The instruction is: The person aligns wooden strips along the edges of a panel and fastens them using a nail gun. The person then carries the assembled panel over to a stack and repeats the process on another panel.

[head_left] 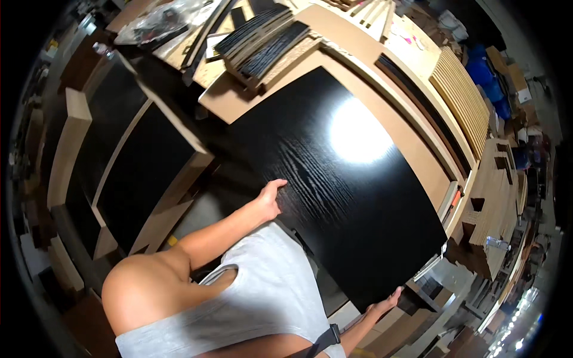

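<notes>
Together, left hand (271, 201) and right hand (385, 302) on black panel (364, 215).

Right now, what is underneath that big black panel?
A tan board shows past the far edge of the black panel and seems to continue beneath it. Whatever lies under the panel's middle is covered and cannot be seen.

No text, number or sign can be read. At the far right, a white patch (524, 95) on a brown box (518, 76) is too small to tell as a label; the pink marks (408, 40) on the far pale board (418, 58) are illegible.
</notes>
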A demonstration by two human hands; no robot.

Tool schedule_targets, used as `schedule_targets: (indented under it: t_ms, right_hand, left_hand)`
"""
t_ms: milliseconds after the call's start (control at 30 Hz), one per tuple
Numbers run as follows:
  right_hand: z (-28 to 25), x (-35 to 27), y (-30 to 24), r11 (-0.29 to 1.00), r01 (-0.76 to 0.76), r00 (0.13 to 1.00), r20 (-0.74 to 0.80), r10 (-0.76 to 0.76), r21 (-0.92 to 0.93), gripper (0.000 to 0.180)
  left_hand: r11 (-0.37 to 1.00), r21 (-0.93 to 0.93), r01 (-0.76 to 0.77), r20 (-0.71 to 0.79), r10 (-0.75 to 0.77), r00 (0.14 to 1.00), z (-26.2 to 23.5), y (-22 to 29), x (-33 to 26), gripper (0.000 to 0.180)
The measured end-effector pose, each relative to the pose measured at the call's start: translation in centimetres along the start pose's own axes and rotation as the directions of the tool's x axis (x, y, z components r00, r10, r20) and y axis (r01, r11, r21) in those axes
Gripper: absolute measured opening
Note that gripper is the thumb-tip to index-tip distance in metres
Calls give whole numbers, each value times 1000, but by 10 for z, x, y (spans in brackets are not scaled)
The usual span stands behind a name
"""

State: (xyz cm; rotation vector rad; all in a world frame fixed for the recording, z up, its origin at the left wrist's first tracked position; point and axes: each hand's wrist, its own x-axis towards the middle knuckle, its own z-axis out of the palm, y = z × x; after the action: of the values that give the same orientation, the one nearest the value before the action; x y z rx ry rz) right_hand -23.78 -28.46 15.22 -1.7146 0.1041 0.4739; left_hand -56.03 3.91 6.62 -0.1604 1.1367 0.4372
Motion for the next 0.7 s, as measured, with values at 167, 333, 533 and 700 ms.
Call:
schedule_targets:
  t_ms: [167, 333, 533, 700]
  right_hand:
    - [32, 67, -22, 997, -64, 989, 127, 70, -52, 55]
    - [20, 163, -12, 941, -70, 995, -87, 43, -331, 61]
    - [49, 236, -3, 732, 269, 946, 29, -324, -626, 38]
    - [29, 246, -26, 762, 308, 892, -107, -440, -569, 21]
  left_hand:
    - [997, -28, -68, -43, 67, 997, 22, -10, 13, 39]
    - [996, 88, -3, -72, 9, 997, 47, -24, 35, 37]
    - [941, 327, -88, -373, 214, 903, 7, -4, 46, 37]
    - [640, 522, -564, -401, 767, 500, -56, 69, 57, 45]
